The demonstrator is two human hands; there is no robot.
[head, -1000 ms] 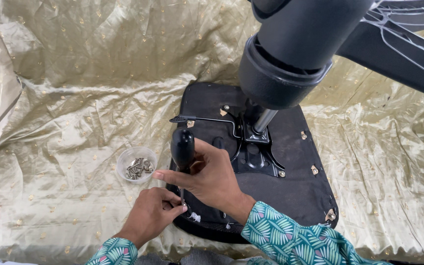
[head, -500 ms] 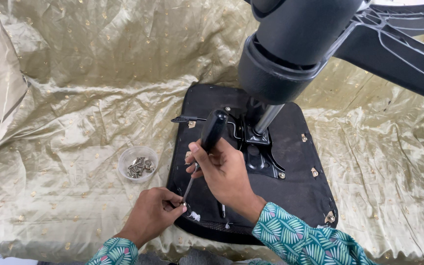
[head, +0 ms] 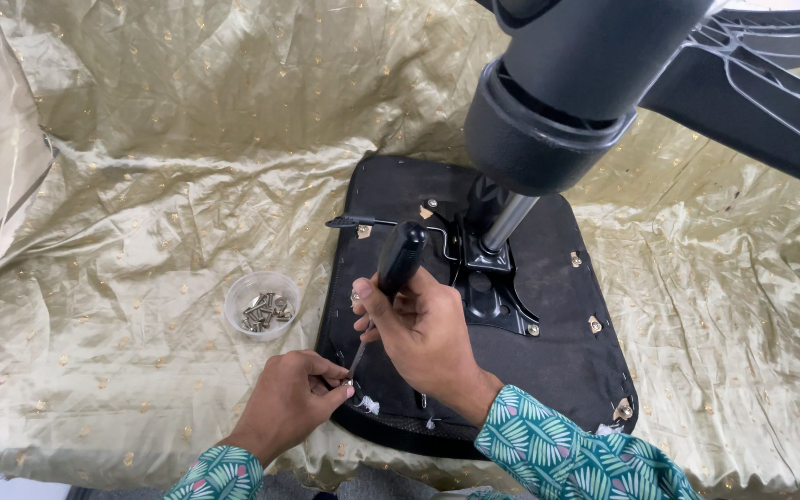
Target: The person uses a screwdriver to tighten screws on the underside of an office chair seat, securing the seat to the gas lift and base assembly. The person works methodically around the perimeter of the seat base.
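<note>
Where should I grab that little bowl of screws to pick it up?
Grip the clear bowl by its rim, coming straight down from above. It sits upright and open on the gold cloth with free space all round, so keeping it level should stop the screws spilling.

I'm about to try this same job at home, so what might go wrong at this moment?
The left hand pinches a small screw at the tip of the screwdriver held by the right hand; a slip could jab the fingertips. The screw could drop into the wrinkled gold cloth. The open screw bowl might get knocked.
</note>
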